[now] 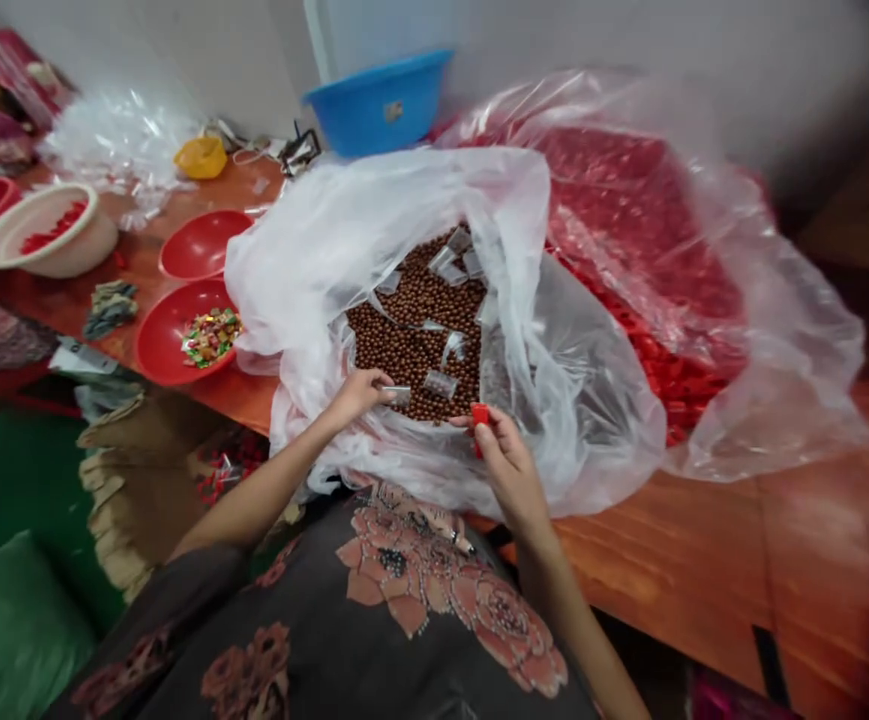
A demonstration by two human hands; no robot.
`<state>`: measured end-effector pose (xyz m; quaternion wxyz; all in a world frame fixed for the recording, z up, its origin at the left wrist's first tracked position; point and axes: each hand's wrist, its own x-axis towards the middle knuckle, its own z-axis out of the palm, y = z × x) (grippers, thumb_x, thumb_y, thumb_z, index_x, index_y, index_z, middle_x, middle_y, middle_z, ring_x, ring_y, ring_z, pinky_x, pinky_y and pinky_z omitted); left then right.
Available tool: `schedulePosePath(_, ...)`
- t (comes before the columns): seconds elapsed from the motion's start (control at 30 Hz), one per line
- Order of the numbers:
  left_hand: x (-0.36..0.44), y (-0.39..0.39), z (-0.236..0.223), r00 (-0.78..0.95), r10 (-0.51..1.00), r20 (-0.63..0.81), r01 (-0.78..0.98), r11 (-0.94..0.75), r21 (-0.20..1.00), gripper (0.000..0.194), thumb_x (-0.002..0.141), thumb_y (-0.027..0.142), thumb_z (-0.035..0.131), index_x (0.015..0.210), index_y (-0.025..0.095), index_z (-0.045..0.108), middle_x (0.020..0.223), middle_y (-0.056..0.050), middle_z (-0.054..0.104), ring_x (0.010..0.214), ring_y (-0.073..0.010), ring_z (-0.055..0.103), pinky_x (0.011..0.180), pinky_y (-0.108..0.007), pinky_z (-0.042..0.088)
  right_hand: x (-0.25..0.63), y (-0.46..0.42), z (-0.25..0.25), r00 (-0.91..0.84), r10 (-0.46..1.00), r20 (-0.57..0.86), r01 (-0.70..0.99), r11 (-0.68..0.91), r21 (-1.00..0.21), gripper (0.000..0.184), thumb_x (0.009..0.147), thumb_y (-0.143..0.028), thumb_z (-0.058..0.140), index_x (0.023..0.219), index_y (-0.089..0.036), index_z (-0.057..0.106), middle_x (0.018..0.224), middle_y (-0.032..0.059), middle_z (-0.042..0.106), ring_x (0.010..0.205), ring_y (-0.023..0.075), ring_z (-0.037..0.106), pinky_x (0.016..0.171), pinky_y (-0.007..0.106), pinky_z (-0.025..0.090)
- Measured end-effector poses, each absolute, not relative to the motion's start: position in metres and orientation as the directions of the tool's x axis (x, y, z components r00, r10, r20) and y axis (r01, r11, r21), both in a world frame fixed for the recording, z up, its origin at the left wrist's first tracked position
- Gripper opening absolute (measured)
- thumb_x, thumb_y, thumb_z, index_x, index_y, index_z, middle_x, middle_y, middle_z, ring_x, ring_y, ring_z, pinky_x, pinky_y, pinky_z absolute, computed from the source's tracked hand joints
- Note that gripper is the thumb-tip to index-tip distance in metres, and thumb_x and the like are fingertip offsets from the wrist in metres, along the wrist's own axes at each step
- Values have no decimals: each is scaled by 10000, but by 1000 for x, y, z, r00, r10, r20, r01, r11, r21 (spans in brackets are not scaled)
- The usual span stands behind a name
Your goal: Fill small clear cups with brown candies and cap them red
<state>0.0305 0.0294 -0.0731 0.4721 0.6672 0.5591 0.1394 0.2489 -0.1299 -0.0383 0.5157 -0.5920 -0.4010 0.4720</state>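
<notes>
Many small round brown balls (419,300) fill an opened white plastic bag (306,240) in front of me. Several small clear plastic pieces (441,383) lie on the balls. At the near left side of the opening, my left hand (361,396) pinches a small clear plastic piece (398,395). My right hand (507,455) is at the near right edge of the bag, its fingers closed on a small red plastic piece (480,415). I cannot make out exactly what either small piece is.
A clear bag of red pieces (629,230) lies at the right. At the left stand a red bowl with wrapped candies (160,335), another red bowl (205,243) and a cream basin (48,255). A blue basin (381,105) stands behind, against the wall.
</notes>
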Motion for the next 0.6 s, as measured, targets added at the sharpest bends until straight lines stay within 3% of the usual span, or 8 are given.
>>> schedulePosePath(0.17, 54, 25, -81, 377, 839, -393, 578, 119, 808, 224, 681, 237, 750, 878, 132, 734, 687, -3, 669, 629, -127, 584, 621, -239, 426, 247, -133, -43, 291, 944, -154, -23, -154, -988, 341, 913, -467, 541, 1181, -258, 570, 952, 23, 641, 813, 141, 588, 778, 295, 504)
schedulePosePath(0.4, 76, 19, -84, 459, 729, -507, 395, 344, 852, 241, 665, 105, 750, 905, 113, 746, 607, 38, 626, 544, -85, 550, 615, -226, 452, 253, -131, -50, 379, 913, -152, -131, -110, -985, 455, 909, -415, 571, 1356, -368, 501, 1182, -2, 613, 1000, 116, 604, 934, 290, 493)
schedulePosePath(0.6, 64, 7, -64, 546, 644, -536, 134, 565, 814, 301, 658, 101, 786, 953, 97, 730, 800, -24, 711, 664, -93, 628, 724, -263, 528, 256, -128, -53, 333, 917, -217, -226, -146, -963, 439, 876, -437, 614, 1306, -371, 555, 1232, -2, 605, 991, 114, 611, 870, 277, 529)
